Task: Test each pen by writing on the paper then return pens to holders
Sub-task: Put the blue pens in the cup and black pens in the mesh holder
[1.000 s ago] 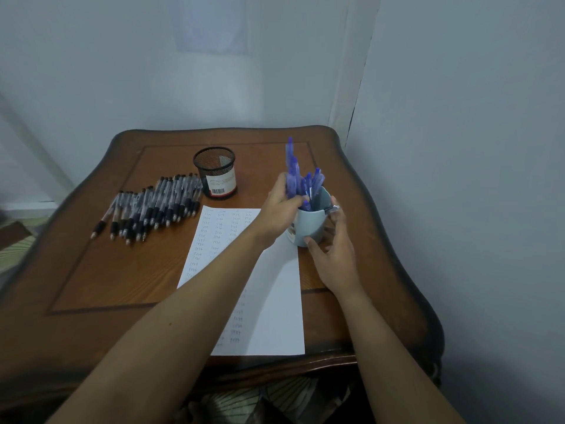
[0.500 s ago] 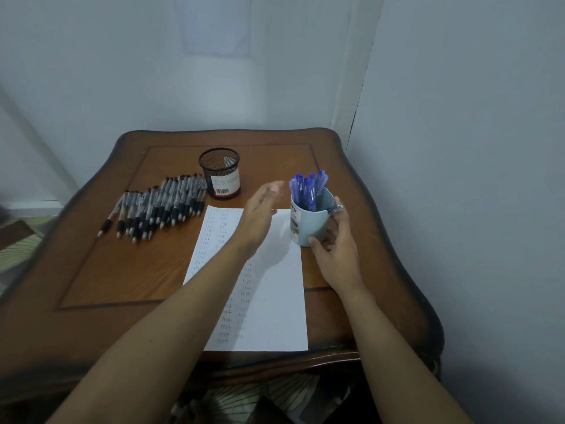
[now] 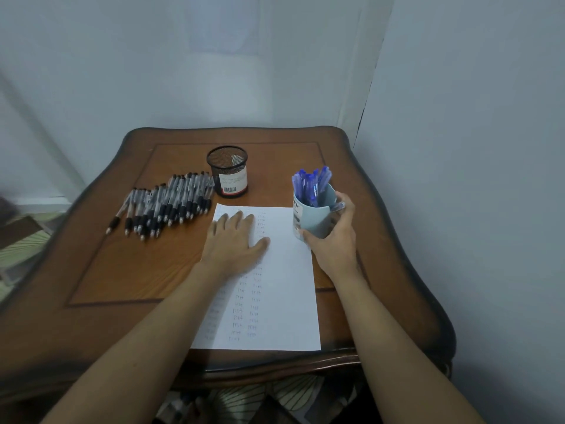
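The paper lies lengthwise on the bench, with columns of small pen marks down its left half. The left grip rests flat on the paper's far left part, fingers straight and spread, holding nothing. At the paper's far right corner stands the cup, upright and full of blue pens. The right grip is wrapped round the cup from the right, thumb on its near side. Just beyond the paper's far edge stands the mesh holder, upright. Left of the paper's far corner, the black pens lie side by side in a row on the bench.
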`<state>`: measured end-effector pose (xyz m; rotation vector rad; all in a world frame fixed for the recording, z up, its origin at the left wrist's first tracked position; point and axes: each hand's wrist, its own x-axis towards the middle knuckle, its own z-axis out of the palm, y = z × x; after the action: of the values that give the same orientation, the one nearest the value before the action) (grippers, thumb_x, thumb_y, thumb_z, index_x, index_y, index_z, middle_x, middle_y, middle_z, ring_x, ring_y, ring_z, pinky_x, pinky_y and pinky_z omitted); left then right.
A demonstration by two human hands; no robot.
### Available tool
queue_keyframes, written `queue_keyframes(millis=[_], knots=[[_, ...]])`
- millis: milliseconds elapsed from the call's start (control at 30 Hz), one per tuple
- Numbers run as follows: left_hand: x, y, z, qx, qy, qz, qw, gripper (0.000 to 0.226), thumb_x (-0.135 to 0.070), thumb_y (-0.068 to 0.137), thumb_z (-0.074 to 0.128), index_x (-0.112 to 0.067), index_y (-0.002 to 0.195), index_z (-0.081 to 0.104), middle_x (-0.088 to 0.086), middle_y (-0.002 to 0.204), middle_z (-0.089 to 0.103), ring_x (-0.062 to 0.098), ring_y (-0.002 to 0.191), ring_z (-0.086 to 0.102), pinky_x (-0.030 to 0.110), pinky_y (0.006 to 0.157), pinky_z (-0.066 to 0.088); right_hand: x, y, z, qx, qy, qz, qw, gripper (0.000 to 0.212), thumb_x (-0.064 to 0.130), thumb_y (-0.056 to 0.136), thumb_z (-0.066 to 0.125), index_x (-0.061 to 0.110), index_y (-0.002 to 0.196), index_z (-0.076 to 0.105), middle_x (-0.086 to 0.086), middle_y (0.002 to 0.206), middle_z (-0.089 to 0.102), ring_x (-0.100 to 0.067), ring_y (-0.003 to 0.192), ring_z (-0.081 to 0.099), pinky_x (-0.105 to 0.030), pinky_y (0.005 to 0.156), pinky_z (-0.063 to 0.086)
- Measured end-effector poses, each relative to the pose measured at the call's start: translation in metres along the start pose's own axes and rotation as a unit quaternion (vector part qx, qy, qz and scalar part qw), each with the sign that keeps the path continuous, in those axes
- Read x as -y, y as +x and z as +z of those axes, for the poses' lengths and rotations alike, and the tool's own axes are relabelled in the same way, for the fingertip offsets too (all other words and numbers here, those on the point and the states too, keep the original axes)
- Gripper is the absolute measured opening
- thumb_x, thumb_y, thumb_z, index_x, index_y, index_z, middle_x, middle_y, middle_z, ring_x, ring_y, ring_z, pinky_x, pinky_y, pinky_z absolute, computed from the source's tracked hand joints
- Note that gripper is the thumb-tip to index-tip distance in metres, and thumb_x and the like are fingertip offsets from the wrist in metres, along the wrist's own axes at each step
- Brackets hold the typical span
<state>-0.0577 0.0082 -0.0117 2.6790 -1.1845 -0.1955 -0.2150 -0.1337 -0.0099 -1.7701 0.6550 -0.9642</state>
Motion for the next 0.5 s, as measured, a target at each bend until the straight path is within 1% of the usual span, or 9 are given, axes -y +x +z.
queue_keyframes(millis=[100, 233, 367, 500], knots=[[-0.006, 0.004, 0.002, -0.005, 0.000, -0.002, 1.000, 0.076, -0.067, 0.095, 0.032, -0.025, 0.158, 0.023, 0.005, 0.167, 0.017, 0.032, 0.153, 0.009, 0.050, 0.124, 0.006, -0.003, 0.010, 0.011, -0.008, -0.009, 0.008, 1.000, 0.092, 0.019, 0.074, 0.089, 0.037, 0.141, 0.028, 0.009, 0.139, 0.047, -0.011, 0.124, 0.053, -0.027, 0.092, 0.057], [-0.008, 0.012, 0.003, -0.012, 0.004, -0.003, 1.000, 0.075, -0.067, 0.095, 0.031, -0.025, 0.157, 0.023, 0.005, 0.166, 0.017, 0.032, 0.153, 0.009, 0.050, 0.124, 0.006, -0.006, 0.028, 0.024, -0.021, -0.014, 0.008, 1.000, 0.095, 0.017, 0.074, 0.089, 0.034, 0.144, 0.027, 0.008, 0.141, 0.046, -0.014, 0.125, 0.053, -0.031, 0.094, 0.056], [-0.006, 0.019, 0.006, -0.026, 0.003, -0.002, 1.000, 0.074, -0.066, 0.094, 0.033, -0.024, 0.155, 0.027, 0.006, 0.165, 0.021, 0.033, 0.152, 0.012, 0.052, 0.123, 0.009, -0.010, 0.045, 0.031, -0.018, -0.010, 0.004, 1.000, 0.095, 0.013, 0.074, 0.088, 0.031, 0.145, 0.028, 0.006, 0.140, 0.047, -0.013, 0.124, 0.053, -0.032, 0.094, 0.056], [-0.005, 0.021, 0.007, -0.034, 0.000, -0.001, 0.999, 0.073, -0.065, 0.094, 0.035, -0.024, 0.154, 0.028, 0.005, 0.164, 0.023, 0.033, 0.152, 0.013, 0.051, 0.123, 0.010, -0.011, 0.057, 0.036, -0.019, -0.013, 0.008, 1.000, 0.094, 0.013, 0.077, 0.086, 0.028, 0.148, 0.026, 0.006, 0.144, 0.045, -0.011, 0.126, 0.051, -0.026, 0.097, 0.054]])
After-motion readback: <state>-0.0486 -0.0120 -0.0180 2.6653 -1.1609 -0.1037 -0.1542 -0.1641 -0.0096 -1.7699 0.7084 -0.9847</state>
